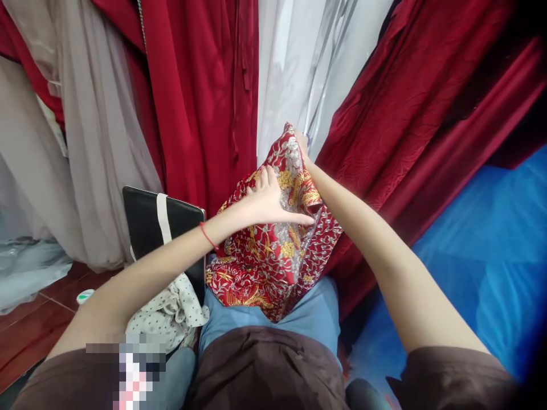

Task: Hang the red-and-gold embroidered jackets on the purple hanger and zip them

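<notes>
A red fabric (260, 250) with silver and gold embroidery lies over my lap and rises to a peak in front of me. My left hand (271, 199), a red string on its wrist, rests on the face of this fabric with its fingers spread and its thumb stretched to the right. At the raised far edge, my right hand (302, 143) holds the fabric up. Most of its fingers are hidden behind the cloth.
Red gowns (200, 102) and a white dress (282, 74) hang close ahead, with beige ones (98, 142) farther left. Blue fabric (478, 256) spreads at the right. A black chair back (143, 219) and dotted white cloth (160, 319) are beside my left arm.
</notes>
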Tool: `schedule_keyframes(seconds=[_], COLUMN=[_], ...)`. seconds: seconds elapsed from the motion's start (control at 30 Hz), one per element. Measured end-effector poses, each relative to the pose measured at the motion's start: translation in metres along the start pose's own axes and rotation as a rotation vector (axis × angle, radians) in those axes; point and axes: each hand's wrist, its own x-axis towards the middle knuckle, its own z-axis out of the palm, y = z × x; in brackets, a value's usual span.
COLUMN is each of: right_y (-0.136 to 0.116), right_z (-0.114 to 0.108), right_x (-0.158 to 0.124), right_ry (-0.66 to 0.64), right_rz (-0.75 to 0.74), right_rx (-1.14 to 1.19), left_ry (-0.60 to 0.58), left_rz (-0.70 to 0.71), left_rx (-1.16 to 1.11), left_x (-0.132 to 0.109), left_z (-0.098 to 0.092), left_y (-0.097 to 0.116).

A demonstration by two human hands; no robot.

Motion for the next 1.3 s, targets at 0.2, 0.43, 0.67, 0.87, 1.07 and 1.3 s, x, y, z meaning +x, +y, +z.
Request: schedule_keyframes(seconds=[0.2, 0.43, 0.67, 0.87, 1.07, 1.3], right_y=[-0.011, -0.039, -0.017, -0.011, -0.038, -0.036], right_z=[-0.005, -0.003, -0.009, -0.035, -0.062, -0.052], right_x=[-0.004, -0.038, -0.048, -0.066, -0.073, -0.08], right_ry=[-0.006, -0.074, -0.209, -0.241, -0.346, 0.069], right_rz=[0.192, 0.108, -0.109, -0.435, -0.577, -0.362], right_rx=[-0.001, -0.139, -0.271, -0.243, -0.153, -0.134], left_ry=[0.117, 0.168, 0.302, 0.454, 0.313, 0.235], left_rz=[-0.017, -0.064, 0.114, 0.255, 0.324, 0.396], left_rx=[0.043, -0.001, -0.224, -0.329, -0.274, -0.239], left_x=[0.003, 0.003, 0.005, 0.022, 0.04, 0.014], left_z=[0.034, 0.046, 0.032, -0.023, -0.067, -0.069], left_y=[0.024, 0.036, -0.002, -0.046, -0.049, -0.013])
